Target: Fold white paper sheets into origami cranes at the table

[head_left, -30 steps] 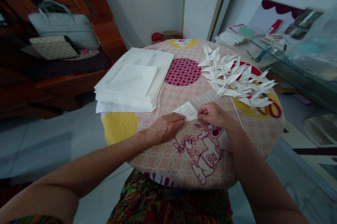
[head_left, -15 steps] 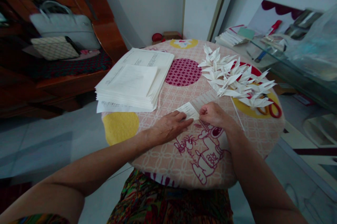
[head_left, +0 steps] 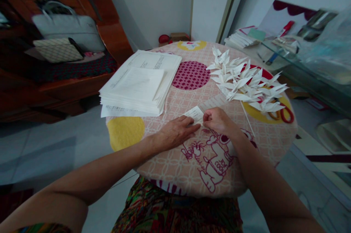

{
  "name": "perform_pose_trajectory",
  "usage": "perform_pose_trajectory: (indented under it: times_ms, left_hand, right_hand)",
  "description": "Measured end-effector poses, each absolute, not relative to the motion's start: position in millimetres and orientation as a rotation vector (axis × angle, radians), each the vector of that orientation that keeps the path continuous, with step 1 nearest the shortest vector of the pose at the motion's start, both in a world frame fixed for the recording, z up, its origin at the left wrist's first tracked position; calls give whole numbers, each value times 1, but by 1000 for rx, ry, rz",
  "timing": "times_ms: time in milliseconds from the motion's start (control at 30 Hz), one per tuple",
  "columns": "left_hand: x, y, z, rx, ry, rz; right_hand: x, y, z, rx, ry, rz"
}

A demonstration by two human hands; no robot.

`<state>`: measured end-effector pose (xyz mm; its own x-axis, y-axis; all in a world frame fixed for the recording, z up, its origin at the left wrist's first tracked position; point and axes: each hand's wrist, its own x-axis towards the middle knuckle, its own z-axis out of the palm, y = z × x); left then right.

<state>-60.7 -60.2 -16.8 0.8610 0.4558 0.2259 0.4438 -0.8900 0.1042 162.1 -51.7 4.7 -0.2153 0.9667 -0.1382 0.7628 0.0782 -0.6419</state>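
A small folded piece of printed paper [head_left: 195, 112] lies on the cloth-covered round table [head_left: 161, 163] in front of me. My left hand [head_left: 178, 130] rests flat on its near left edge, fingers stretched out. At the paper's right corner, my right hand [head_left: 218, 119] is closed in a pinch on its edge; the fingertips partly hide that corner. Just beyond the right hand lies a clear ruler [head_left: 214, 101]. Several white folded paper cranes [head_left: 241, 79] are heaped at the right, with the orange and red handles of scissors [head_left: 286, 114] showing beside them.
A thick stack of printed sheets [head_left: 137, 61] with smaller paper squares [head_left: 142, 83] on top stands at the left. A thin white stick [head_left: 247, 118] lies right of my hand. A glass shelf [head_left: 298, 63] borders the right; a wooden bench [head_left: 117, 43] with bags is at left.
My right hand has shifted slightly left along the paper, covering more of its right corner. My left hand stays almost where it was.
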Motion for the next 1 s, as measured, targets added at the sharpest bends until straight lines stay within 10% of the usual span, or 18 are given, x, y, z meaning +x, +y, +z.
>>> perform_pose_trajectory:
  times_ms: [1000]
  left_hand:
    - [-85,-52,-8,2364,1081,810]
  right_hand:
    - [186,-48,7,-1670,-1826,1205]
